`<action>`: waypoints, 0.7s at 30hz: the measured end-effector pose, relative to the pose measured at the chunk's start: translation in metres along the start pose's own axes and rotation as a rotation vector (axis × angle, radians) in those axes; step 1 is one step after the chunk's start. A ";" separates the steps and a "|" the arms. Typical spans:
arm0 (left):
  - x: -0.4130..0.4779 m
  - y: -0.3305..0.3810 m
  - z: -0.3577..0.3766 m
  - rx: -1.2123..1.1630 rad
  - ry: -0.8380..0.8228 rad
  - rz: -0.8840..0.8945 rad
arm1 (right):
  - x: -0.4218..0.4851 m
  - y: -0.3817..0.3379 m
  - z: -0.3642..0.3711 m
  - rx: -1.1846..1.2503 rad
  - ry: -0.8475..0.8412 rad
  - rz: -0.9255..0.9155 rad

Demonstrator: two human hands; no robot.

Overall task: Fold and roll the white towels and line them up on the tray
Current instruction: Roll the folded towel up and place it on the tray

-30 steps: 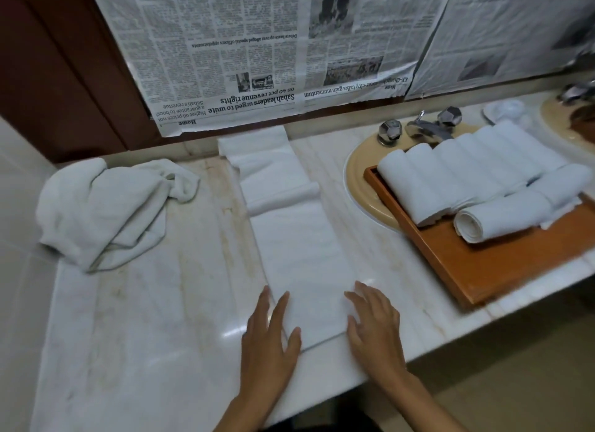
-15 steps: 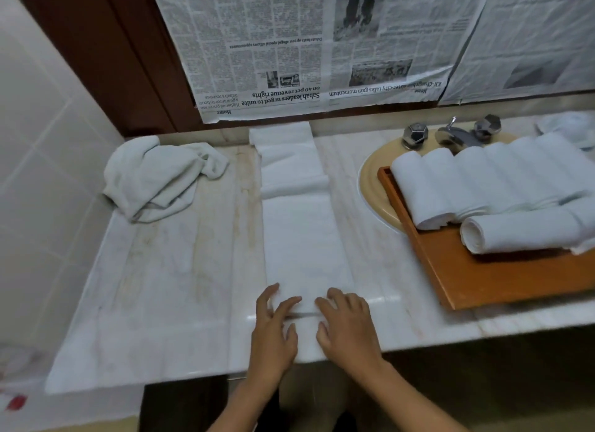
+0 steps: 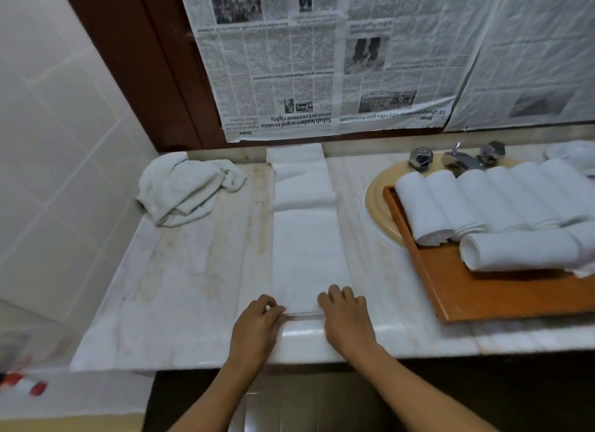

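1. At the counter's near edge, my left hand (image 3: pixel 257 322) and right hand (image 3: pixel 346 315) both have their fingers curled over the near end of the long towel (image 3: pixel 306 248). They pinch its first small turn, one hand at each corner.
2. That towel lies folded into a narrow strip on the marble counter (image 3: pixel 193 287). It runs straight away from me, and its far end reaches the wall under the newspaper (image 3: pixel 322 61). A raised fold crosses it partway along.
3. I judge this to be the very start of the roll. The first turn should be tight and small, because a loose core makes a fat, soft roll.
4. Both hands should advance level, with even pressure, so the side edges stack flush. If one hand leads, the roll will cone out at one end.
5. I would flatten that raised fold before the roll reaches it, or it will bulge inside the roll.
6. To my right, the wooden tray (image 3: pixel 483 299) sits across the basin (image 3: pixel 376 200), in front of the tap (image 3: pixel 460 159). It holds a row of rolled towels (image 3: pixel 483 200) lying side by side.
7. A crosswise roll (image 3: pixel 521 250) lies against the near ends of that row, and bare wood shows nearer to me. My roll should match the others in thickness.
8. At the far left, a crumpled towel (image 3: pixel 190 187) sits heaped by the tiled wall, not yet folded.
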State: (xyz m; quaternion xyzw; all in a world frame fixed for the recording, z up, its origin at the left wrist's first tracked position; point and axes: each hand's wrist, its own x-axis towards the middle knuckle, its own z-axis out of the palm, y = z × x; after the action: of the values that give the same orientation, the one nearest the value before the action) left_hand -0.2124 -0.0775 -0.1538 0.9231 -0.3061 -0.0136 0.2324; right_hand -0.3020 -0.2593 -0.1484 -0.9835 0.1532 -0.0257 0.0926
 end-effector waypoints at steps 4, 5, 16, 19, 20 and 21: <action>-0.001 -0.009 -0.002 0.034 0.021 0.058 | -0.008 0.011 0.003 0.014 0.059 -0.004; 0.000 -0.011 -0.002 0.018 0.034 0.046 | -0.009 0.015 0.003 0.053 0.071 -0.015; 0.021 -0.009 -0.011 -0.001 -0.091 -0.267 | -0.001 0.025 -0.015 0.723 0.014 0.369; 0.024 -0.004 -0.012 0.056 -0.108 -0.308 | 0.003 0.018 -0.011 0.709 0.063 0.477; 0.025 -0.003 -0.012 0.074 -0.106 -0.318 | 0.003 0.015 -0.010 0.682 0.075 0.489; 0.025 -0.001 -0.013 0.079 -0.099 -0.324 | 0.002 0.012 -0.008 0.638 0.090 0.479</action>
State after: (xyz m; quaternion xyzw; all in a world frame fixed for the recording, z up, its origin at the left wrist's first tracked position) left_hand -0.1897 -0.0852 -0.1394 0.9670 -0.1645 -0.0841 0.1752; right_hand -0.3039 -0.2730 -0.1428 -0.8396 0.3664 -0.0929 0.3901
